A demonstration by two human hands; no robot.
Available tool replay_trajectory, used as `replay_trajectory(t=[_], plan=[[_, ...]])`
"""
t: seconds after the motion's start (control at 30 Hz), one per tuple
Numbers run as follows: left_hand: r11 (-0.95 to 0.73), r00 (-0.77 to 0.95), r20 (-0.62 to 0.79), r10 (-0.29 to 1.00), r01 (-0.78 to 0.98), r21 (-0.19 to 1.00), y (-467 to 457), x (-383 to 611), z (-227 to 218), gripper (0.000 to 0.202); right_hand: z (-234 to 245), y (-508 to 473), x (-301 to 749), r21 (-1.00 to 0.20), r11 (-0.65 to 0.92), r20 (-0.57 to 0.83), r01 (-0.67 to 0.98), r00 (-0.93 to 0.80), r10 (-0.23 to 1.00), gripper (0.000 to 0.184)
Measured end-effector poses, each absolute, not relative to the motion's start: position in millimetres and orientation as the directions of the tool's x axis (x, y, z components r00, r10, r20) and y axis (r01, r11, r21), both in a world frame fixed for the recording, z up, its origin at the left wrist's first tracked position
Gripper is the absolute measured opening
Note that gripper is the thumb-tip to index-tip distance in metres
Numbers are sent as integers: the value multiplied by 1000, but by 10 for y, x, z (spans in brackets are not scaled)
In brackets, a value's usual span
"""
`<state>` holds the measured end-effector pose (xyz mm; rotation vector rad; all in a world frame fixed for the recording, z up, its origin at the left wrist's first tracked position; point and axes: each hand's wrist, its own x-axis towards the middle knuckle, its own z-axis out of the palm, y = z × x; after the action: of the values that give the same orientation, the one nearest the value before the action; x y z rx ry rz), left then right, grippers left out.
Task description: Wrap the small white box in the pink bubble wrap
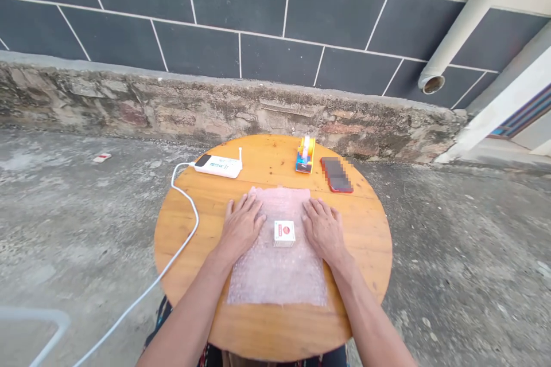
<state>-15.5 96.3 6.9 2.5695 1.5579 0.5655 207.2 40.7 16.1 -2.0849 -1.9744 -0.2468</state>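
Observation:
A sheet of pinkish bubble wrap (278, 281) lies flat on the round wooden table. On its middle rests a small white box (284, 233) with a red mark on top. My left hand (243, 225) lies flat with its fingers stretched out, over the sheet's left edge. Opposite it, my right hand (322, 228) is flat on the right edge, fingers also extended. Neither hand touches the box, which sits between them.
At the wooden table's (365, 235) back stands a blue and yellow tape dispenser (305, 155). A red-edged phone (337, 174) lies right of it. Back left is a white power-strip-like device (218, 166) with a white cable (196, 212) running off the table. A stone-based wall (206, 106) stands behind.

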Motion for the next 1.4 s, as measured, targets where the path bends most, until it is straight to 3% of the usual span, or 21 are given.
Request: replay_trajectory(t=[0.2, 0.37, 0.47, 0.77, 1.0, 1.1, 1.17, 1.27, 1.4], plan=[[-474, 409, 266, 873, 842, 258, 778, -187, 289, 38, 202, 419, 2144, -80, -67, 332, 995, 89, 939, 41], [-538, 522, 129, 843, 819, 198, 345, -254, 352, 40, 188, 382, 2099, -68, 89, 271, 994, -68, 960, 40], [-552, 551, 63, 832, 810, 200, 226, -287, 211, 53, 135, 380, 2103, -81, 98, 249, 992, -75, 966, 40], [-607, 588, 151, 795, 758, 239, 296, -355, 54, 59, 343, 215, 2177, -101, -18, 238, 995, 42, 970, 39], [-622, 584, 215, 783, 737, 265, 282, -381, -16, 64, 290, -501, 2045, -111, 247, 104, 963, -236, 966, 59], [-621, 583, 214, 784, 730, 285, 280, -386, -5, 66, 163, -683, 2277, -69, 169, 174, 983, -155, 972, 56], [-616, 579, 212, 788, 729, 298, 274, -387, 10, 68, 147, -718, 2449, -58, 105, 246, 993, -88, 965, 44], [-599, 561, 211, 800, 734, 320, 264, -385, 31, 70, 229, -640, 2504, -138, 75, 334, 988, -25, 942, 34], [-589, 547, 223, 807, 727, 353, 253, -381, 54, 71, 363, -363, 2162, -331, 216, 334, 919, -100, 937, 40]])
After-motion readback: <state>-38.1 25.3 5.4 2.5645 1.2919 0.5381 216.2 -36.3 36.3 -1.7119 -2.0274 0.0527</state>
